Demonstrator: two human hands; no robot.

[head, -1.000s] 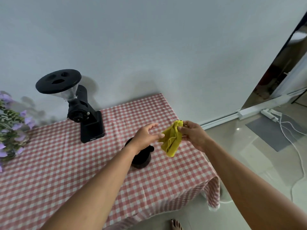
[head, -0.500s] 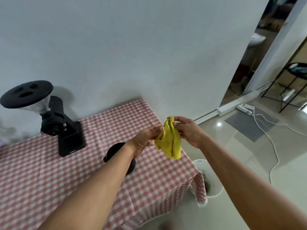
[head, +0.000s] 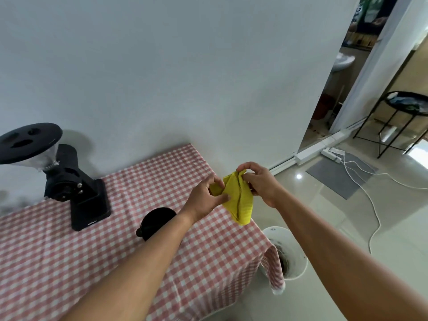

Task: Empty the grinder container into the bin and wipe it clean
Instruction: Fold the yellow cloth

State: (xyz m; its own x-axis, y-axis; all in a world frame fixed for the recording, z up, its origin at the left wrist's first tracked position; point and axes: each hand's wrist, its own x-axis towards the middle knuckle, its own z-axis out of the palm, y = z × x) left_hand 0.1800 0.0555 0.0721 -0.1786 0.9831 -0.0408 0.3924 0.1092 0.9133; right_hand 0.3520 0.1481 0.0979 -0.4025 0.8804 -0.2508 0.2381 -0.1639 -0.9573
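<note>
Grinder container (head: 155,219) stands mid-frame on the surface (head: 69,262); left hand (head: 206,196) and right hand (head: 262,184) pinch yellow cloth (head: 239,205); label (head: 91,222) on grinder (head: 76,188) illegible.

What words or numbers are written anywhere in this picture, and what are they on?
None can be read.
Tiny pale print low on the black grinder: too small to read.
White letters on a dark poster-like thing past the doorway, top right: too blurred to read.
</note>
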